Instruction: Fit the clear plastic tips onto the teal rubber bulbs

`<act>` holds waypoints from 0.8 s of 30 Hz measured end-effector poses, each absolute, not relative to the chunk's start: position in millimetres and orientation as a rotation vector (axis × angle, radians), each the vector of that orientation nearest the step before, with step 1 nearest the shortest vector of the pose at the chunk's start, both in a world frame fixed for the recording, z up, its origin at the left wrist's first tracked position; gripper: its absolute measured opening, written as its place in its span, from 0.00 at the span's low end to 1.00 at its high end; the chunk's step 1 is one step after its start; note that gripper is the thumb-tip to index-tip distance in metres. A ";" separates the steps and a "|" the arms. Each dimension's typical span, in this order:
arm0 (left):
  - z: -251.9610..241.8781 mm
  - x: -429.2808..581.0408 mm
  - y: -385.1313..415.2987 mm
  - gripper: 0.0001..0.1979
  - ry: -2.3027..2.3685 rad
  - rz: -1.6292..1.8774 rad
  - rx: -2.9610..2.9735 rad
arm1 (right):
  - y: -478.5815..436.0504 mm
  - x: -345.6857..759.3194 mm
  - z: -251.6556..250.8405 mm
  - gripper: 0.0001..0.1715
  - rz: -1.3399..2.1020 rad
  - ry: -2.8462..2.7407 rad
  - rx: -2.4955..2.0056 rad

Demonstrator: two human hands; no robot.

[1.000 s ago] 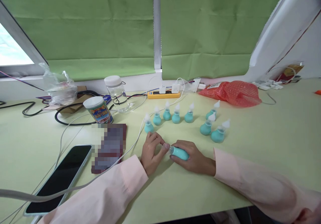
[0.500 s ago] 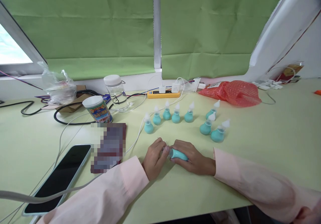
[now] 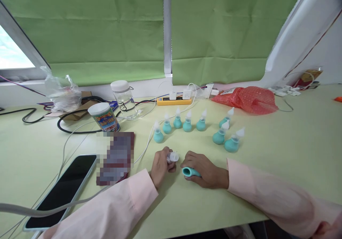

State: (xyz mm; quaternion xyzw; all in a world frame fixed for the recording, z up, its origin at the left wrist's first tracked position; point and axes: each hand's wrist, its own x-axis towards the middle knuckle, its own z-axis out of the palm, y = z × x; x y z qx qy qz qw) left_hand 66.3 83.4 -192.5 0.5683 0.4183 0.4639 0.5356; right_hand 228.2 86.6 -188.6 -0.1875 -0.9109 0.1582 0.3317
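Between the fingers of my left hand (image 3: 161, 166) is a clear plastic nozzle (image 3: 174, 156), its round end facing right. My right hand (image 3: 201, 169) is wrapped round a teal rubber bulb (image 3: 187, 172), whose open mouth points left toward the nozzle. A small gap separates the two parts. Beyond my hands several whole teal bulb aspirators stand on the table, among them one at the left (image 3: 158, 135), one in the middle (image 3: 187, 124) and a tilted one at the right (image 3: 232, 143).
A dark phone (image 3: 62, 192), a pixelated flat item (image 3: 117, 157), a printed tub (image 3: 104, 117) and a clear bottle (image 3: 125, 101) are on the left. A yellow power strip (image 3: 173, 102) and red bubble wrap (image 3: 247, 100) lie at the back. White cables cross the left side.
The nozzle and the bulb have come apart. My left hand has turned and drawn slightly left with the nozzle, and the bulb's open mouth now shows in my right hand.
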 end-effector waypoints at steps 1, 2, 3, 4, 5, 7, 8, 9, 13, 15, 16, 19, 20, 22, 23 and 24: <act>-192.1 65.2 84.7 0.20 1.023 1.153 1.333 | 87.4 229.5 -188.4 0.07 0.416 -2.342 -0.472; -191.7 64.0 86.1 0.20 1.054 1.218 1.341 | 88.2 230.8 -188.3 0.09 0.432 -2.293 -0.484; -191.3 62.6 87.7 0.19 1.079 1.277 1.368 | 89.1 232.1 -188.0 0.10 0.460 -2.236 -0.527; -191.0 61.5 89.5 0.18 1.106 1.333 1.385 | 90.2 233.0 -187.7 0.11 0.492 -2.179 -0.587; -190.8 60.5 91.5 0.16 1.133 1.378 1.396 | 91.4 233.7 -187.4 0.11 0.521 -2.128 -0.655; -191.1 59.5 95.6 0.11 1.188 1.425 1.404 | 94.6 234.1 -187.1 0.10 0.561 -2.040 -0.808; -191.7 59.4 97.6 0.10 1.221 1.440 1.409 | 96.5 233.9 -187.4 0.10 0.574 -2.004 -0.877; -192.5 59.4 99.4 0.08 1.256 1.447 1.422 | 98.7 233.5 -188.2 0.10 0.584 -1.970 -0.927; -196.7 59.2 103.1 0.07 1.410 1.392 1.545 | 109.5 232.7 -195.4 0.12 0.639 -1.857 -0.990; -197.5 58.9 102.5 0.08 1.471 1.330 1.609 | 116.1 233.6 -199.8 0.13 0.630 -1.813 -0.983; -197.3 58.9 101.9 0.09 1.488 1.302 1.636 | 119.7 234.5 -201.8 0.13 0.611 -1.800 -0.979; -195.8 59.5 99.7 0.11 1.507 1.249 1.698 | 131.1 238.4 -206.0 0.11 0.539 -1.790 -0.975; -195.4 59.8 99.1 0.11 1.509 1.239 1.712 | 134.8 239.9 -206.9 0.10 0.517 -1.791 -0.982; -195.4 60.4 98.7 0.11 1.511 1.229 1.722 | 140.9 242.4 -208.0 0.08 0.468 -1.790 -1.001; -195.9 60.6 98.7 0.11 1.512 1.226 1.724 | 143.3 243.4 -208.3 0.07 0.436 -1.795 -1.010; -196.5 60.6 98.9 0.12 1.513 1.223 1.726 | 145.0 244.0 -208.4 0.07 0.399 -1.807 -1.016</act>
